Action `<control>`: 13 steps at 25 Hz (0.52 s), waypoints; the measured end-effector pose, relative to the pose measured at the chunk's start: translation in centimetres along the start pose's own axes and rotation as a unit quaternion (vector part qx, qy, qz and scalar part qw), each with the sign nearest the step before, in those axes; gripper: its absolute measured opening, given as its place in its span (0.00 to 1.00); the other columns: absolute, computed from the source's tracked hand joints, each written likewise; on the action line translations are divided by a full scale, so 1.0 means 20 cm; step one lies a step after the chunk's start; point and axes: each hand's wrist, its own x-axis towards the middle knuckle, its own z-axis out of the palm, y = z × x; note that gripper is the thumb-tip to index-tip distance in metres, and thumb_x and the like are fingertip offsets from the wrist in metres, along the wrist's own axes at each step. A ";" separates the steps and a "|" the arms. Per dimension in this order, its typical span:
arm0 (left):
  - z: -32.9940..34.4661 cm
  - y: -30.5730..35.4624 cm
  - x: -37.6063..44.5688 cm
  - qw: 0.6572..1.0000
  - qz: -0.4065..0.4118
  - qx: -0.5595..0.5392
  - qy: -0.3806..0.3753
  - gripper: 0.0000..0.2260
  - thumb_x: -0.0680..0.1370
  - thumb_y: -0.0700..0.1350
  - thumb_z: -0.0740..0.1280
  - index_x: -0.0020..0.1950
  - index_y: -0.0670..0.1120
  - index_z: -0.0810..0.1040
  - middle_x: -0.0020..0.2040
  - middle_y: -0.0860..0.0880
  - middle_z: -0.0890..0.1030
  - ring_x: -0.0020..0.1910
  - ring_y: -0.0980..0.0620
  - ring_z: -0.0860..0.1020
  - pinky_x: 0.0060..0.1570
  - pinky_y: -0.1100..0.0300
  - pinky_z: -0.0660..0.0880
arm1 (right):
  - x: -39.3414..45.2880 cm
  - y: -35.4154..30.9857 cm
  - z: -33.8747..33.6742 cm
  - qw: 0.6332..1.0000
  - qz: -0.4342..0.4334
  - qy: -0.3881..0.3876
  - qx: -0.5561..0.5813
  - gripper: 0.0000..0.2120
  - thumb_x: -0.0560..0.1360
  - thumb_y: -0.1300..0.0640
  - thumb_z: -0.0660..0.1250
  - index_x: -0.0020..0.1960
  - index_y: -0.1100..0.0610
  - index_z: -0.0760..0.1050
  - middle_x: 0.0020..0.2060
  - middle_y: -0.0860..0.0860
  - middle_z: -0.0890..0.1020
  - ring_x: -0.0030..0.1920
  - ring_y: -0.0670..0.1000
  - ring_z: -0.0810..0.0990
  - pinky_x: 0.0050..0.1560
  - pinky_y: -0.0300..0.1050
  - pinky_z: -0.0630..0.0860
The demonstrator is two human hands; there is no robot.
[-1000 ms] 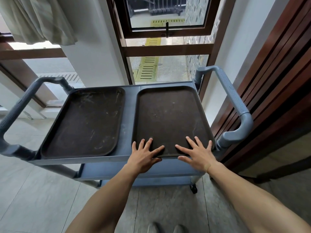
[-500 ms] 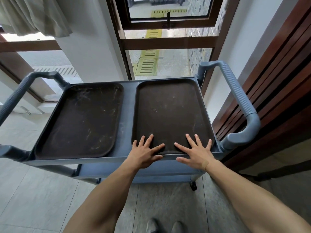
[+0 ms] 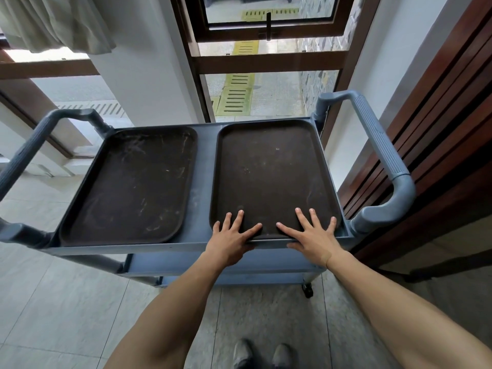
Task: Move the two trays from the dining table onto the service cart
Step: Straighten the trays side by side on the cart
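Pale floor tiles [image 3: 66, 302] fill the lower frame, with a curtain [image 3: 53, 22] in the upper left corner and a wood-framed window [image 3: 269, 62] at top centre. Across the middle stands the grey service cart [image 3: 203, 166], a ribbed handle [image 3: 29, 150] at its left end. On its top shelf the left tray [image 3: 130, 185] lies flat, scuffed and dusty. Just beside it, apart by a strip of bare shelf, lies the right tray [image 3: 271, 177]. The left hand [image 3: 230, 241] rests palm-down on that tray's near edge, fingers spread. The right hand [image 3: 314, 238] rests likewise, fingers fanned wide. Right of them curves the cart's other handle [image 3: 383, 161], before dark wooden slats [image 3: 439, 129]. Shoes [image 3: 262, 355] show at bottom centre.
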 end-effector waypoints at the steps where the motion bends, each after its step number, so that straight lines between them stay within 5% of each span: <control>1: 0.00 0.01 0.00 1.000 0.000 -0.002 0.003 0.27 0.83 0.61 0.53 0.79 0.66 0.44 0.81 0.43 0.40 0.79 0.35 0.42 0.74 0.35 0.50 | 0.00 0.00 0.00 1.000 -0.001 -0.003 0.001 0.27 0.78 0.34 0.50 0.71 0.25 0.39 0.79 0.52 0.39 0.77 0.64 0.36 0.64 0.81 0.41; 13: 0.04 0.03 -0.02 1.000 -0.003 -0.010 0.021 0.25 0.84 0.56 0.53 0.79 0.66 0.45 0.82 0.44 0.41 0.78 0.34 0.43 0.73 0.33 0.49 | -0.04 -0.02 -0.03 1.000 0.001 -0.015 0.010 0.28 0.78 0.33 0.53 0.72 0.25 0.41 0.80 0.51 0.40 0.77 0.64 0.37 0.65 0.80 0.43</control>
